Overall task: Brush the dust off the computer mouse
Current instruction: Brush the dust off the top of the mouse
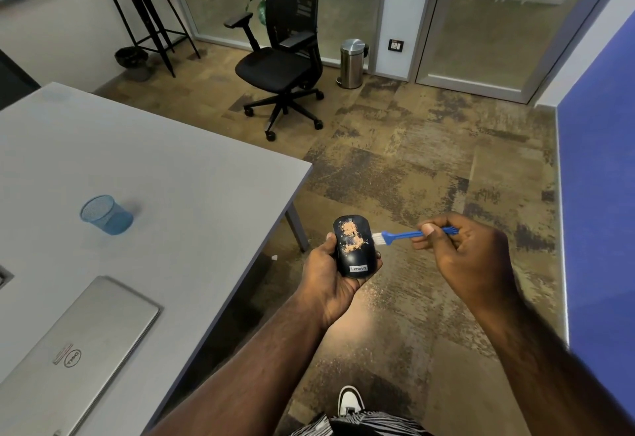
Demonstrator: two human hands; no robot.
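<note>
A black computer mouse [352, 257] with patches of tan dust on its top lies in my left hand [328, 277], held out over the floor just past the table's corner. My right hand [464, 253] grips the blue handle of a small brush [402, 235]. The brush's white bristles touch the mouse's right edge beside the dust. A haze of dust shows on the floor below the mouse.
A grey table [154, 174] stands at the left with a blue mesh cup [106, 215] and a closed silver laptop [79, 353]. A black office chair [285, 57], a steel bin [352, 62] and a stool [144, 9] stand farther off. A blue partition [598, 212] rises at the right.
</note>
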